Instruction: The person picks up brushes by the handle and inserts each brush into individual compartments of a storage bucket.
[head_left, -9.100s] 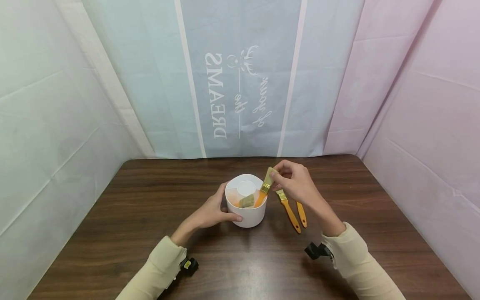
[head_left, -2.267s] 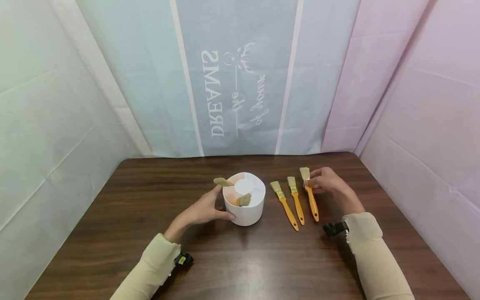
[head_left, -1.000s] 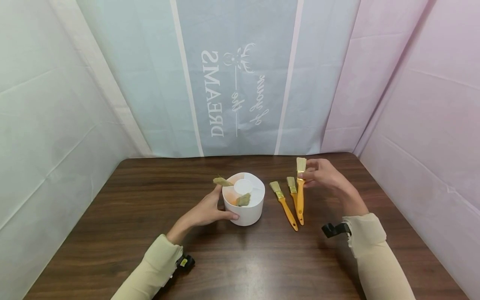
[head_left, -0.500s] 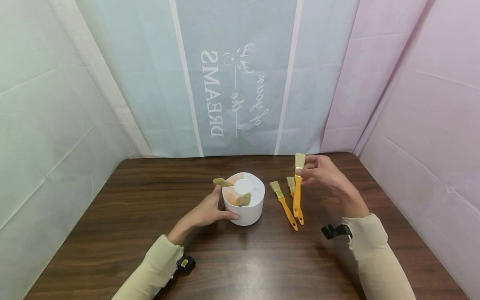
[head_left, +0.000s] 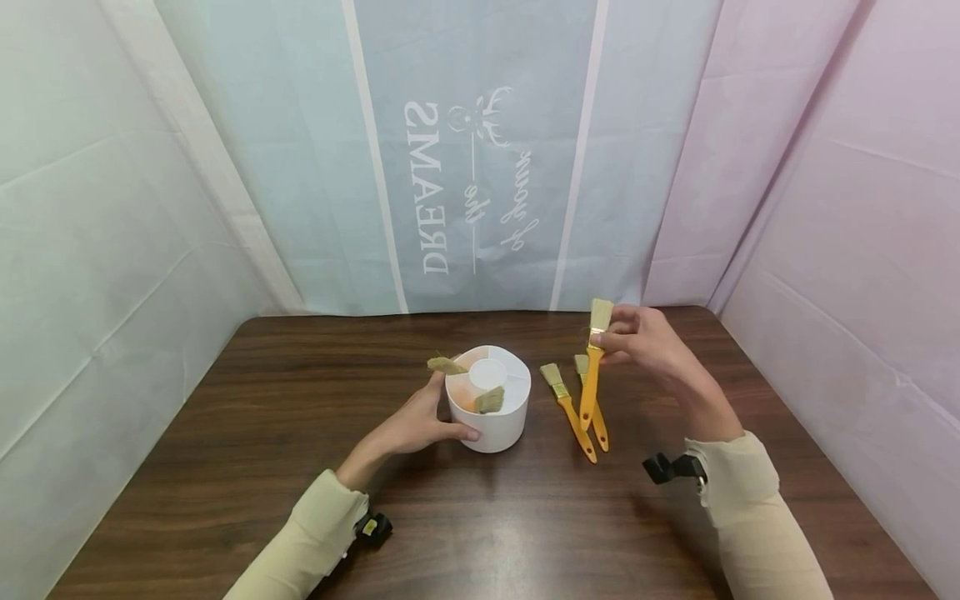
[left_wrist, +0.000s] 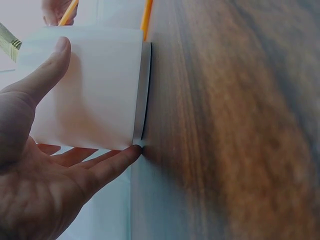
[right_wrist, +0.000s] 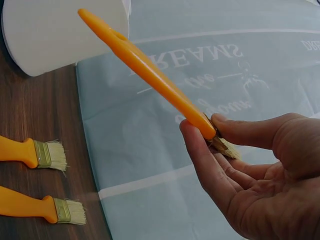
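My left hand grips the side of a white round container, thumb in front and fingers behind. The container is divided into compartments around a raised round centre. Two paintbrushes stand in it: one with bristles at the front, another with bristles leaning over the left rim. My right hand pinches a third paintbrush at its metal band, bristles up and yellow handle hanging down. In the right wrist view thumb and fingertips meet at the band of this brush, clear of the table.
Two more paintbrushes lie on the dark wooden table right of the container: a left one and a right one, partly behind the held brush. A printed curtain hangs along the table's back edge.
My right hand has lifted the rightmost paintbrush off the table and carried it left and up, over the other two. My left hand has stayed on the container. Earlier, the right hand handled a brush at the container.
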